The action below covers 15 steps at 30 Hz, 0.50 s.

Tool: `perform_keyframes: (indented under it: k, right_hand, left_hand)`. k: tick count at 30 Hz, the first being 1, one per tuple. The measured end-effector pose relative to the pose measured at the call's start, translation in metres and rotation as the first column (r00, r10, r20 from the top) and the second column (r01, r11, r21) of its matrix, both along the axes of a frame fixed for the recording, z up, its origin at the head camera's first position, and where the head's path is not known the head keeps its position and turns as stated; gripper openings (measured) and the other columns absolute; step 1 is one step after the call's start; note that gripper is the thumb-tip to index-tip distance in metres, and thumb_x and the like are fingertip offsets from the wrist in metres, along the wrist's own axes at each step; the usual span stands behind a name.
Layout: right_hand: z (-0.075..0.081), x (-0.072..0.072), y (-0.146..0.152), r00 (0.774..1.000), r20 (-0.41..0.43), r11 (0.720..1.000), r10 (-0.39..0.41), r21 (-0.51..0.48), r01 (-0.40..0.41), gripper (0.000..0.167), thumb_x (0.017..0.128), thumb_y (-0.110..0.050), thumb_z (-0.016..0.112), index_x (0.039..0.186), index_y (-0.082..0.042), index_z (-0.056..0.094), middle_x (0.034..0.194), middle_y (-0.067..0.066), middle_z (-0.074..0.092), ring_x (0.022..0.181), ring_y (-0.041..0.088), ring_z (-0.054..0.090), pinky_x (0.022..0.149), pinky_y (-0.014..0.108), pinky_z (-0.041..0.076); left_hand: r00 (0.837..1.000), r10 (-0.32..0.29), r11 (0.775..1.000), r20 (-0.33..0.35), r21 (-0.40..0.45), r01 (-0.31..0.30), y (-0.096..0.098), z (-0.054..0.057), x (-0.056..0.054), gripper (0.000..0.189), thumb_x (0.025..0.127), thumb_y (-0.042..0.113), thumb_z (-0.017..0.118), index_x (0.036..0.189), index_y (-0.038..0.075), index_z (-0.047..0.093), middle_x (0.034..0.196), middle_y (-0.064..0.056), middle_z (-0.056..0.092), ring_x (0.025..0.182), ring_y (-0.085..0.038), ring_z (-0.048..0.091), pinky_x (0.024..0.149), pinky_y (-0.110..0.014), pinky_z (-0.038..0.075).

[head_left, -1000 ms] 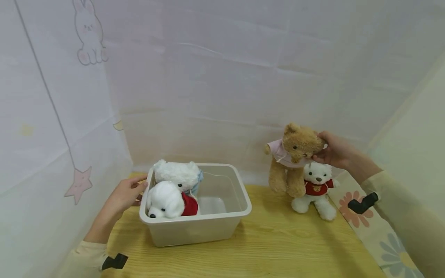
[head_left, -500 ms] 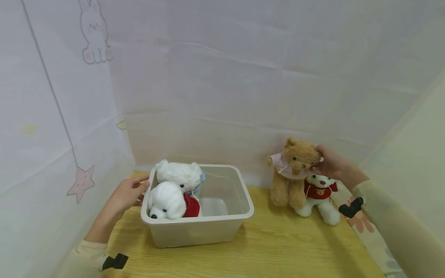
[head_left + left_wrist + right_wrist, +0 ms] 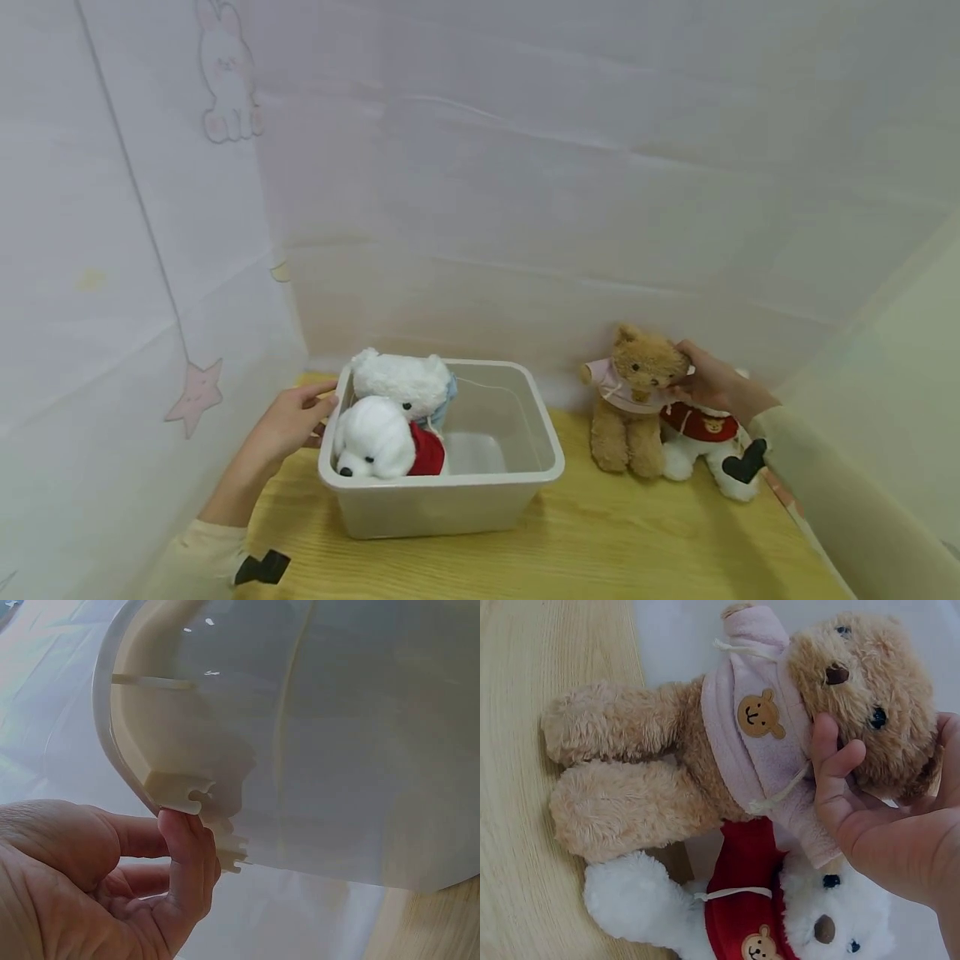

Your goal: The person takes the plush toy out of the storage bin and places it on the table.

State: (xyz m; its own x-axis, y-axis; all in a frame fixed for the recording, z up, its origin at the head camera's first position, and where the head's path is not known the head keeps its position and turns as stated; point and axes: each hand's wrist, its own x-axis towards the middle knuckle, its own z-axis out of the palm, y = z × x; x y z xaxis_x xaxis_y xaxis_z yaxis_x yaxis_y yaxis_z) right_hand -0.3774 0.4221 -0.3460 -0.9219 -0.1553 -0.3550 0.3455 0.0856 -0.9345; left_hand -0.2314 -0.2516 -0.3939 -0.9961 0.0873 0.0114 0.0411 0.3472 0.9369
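Observation:
My right hand (image 3: 708,385) grips a brown teddy bear (image 3: 628,402) in a pink hoodie by the side of its head; the right wrist view shows fingers under its cheek. The bear stands upright, feet at the table. Beside it sits a white teddy bear (image 3: 703,440) in a red top, its head mostly hidden by my hand in the head view. At the left, my left hand (image 3: 288,423) holds the edge of a beige plastic bin (image 3: 442,508), fingers curled under its rim (image 3: 124,761). Inside lie a white plush dog (image 3: 378,442) in red and a white plush toy (image 3: 401,383) in blue.
The bin and bears stand on a wooden table (image 3: 600,550). A pale cloth wall (image 3: 480,208) rises close behind them, with more cloth at both sides. The plush toys fill the bin's left half.
My right hand has lowered the brown bear onto the table, in front of the wall and beside the white bear. The view has turned slightly right. My left hand keeps its place at the bin.

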Motion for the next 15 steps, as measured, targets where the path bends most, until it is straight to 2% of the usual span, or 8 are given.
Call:
perform_keyframes:
  k: [3,6,11,15]
  right_hand:
    - [-0.004,-0.003,0.002,1.0,0.0,1.0,0.005,0.002,-0.005,0.038,0.108,-0.05,0.041,0.13,-0.021,0.033,0.134,0.034,0.036,0.087,0.024,0.058,0.072,0.035,0.054]
    - [-0.008,-0.005,0.003,1.0,-0.006,1.0,0.009,0.016,-0.009,0.045,0.108,-0.052,0.039,0.137,-0.019,0.028,0.141,0.038,0.029,0.082,0.023,0.058,0.068,0.035,0.053]
    - [-0.013,-0.005,0.005,1.0,-0.016,0.999,0.001,0.047,0.0,0.071,0.108,-0.056,0.034,0.158,-0.022,-0.003,0.153,0.041,0.011,0.083,0.024,0.057,0.069,0.037,0.052]
    - [-0.019,-0.005,0.005,1.0,-0.027,0.995,0.01,0.101,-0.007,0.081,0.107,-0.059,0.031,0.159,-0.021,-0.019,0.155,0.043,0.005,0.091,0.027,0.056,0.071,0.04,0.052]
  left_hand:
    - [1.0,0.001,1.0,-0.005,-0.005,-0.001,0.002,0.001,0.002,0.054,0.11,0.021,0.05,0.155,-0.005,0.036,0.116,-0.022,0.064,0.081,-0.024,0.065,0.069,-0.035,0.058]
    - [1.0,0.0,1.0,-0.009,-0.005,-0.001,0.003,0.003,0.003,0.053,0.11,0.02,0.05,0.155,-0.003,0.037,0.116,-0.022,0.064,0.081,-0.024,0.065,0.07,-0.037,0.059]
    - [1.0,-0.015,1.0,-0.009,-0.003,0.015,0.004,0.005,0.004,0.053,0.11,0.02,0.05,0.155,-0.004,0.036,0.115,-0.022,0.063,0.082,-0.024,0.066,0.07,-0.037,0.059]
    - [1.0,-0.029,1.0,-0.005,0.007,0.029,0.002,0.005,0.005,0.054,0.11,0.021,0.05,0.155,-0.004,0.035,0.114,-0.022,0.063,0.082,-0.024,0.065,0.069,-0.035,0.059]
